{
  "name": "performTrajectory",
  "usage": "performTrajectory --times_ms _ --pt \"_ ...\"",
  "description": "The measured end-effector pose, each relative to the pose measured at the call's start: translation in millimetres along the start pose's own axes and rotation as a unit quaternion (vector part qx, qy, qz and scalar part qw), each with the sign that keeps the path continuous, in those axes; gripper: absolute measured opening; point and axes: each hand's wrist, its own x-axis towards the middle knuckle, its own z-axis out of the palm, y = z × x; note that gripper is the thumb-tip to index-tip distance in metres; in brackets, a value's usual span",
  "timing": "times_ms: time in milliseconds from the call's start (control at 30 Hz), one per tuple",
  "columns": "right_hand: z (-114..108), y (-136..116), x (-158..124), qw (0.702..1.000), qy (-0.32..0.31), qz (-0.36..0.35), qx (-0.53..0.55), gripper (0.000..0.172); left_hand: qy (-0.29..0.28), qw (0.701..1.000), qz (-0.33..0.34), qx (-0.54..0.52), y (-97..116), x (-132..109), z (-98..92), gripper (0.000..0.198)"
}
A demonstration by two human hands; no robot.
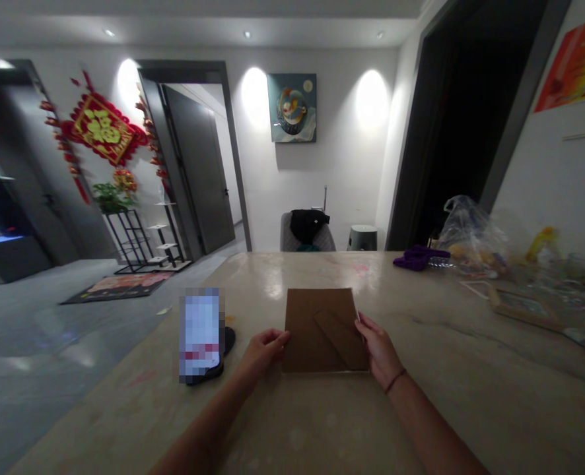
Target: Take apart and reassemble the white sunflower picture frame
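Observation:
A square picture frame lies face down on the pale stone table, showing its brown cardboard back and a diagonal easel strut. My left hand rests against the frame's left edge, with its fingertips on the edge. My right hand pinches the right edge, the fingers curled over it. The frame's front is hidden.
A phone in a black case lies left of the frame, its screen blurred. At the far right are purple-handled scissors, a clear plastic bag and a wooden frame. The table's left edge drops to the floor.

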Motion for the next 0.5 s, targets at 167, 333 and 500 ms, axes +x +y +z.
performTrajectory --times_ms 167,333,500 --pt "-10.8 0.8 8.7 0.996 0.027 -0.038 -0.081 0.044 -0.012 0.997 -0.019 -0.068 -3.4 1.7 -0.6 0.036" --pt "-15.1 1.8 12.6 0.998 0.031 -0.029 -0.046 0.043 -0.014 0.996 -0.014 -0.093 -6.9 6.4 -0.8 0.038" --pt "-23.6 3.9 17.9 0.997 0.066 -0.029 -0.031 0.034 0.068 0.995 0.002 -0.076 -12.7 16.5 -14.5 0.034"
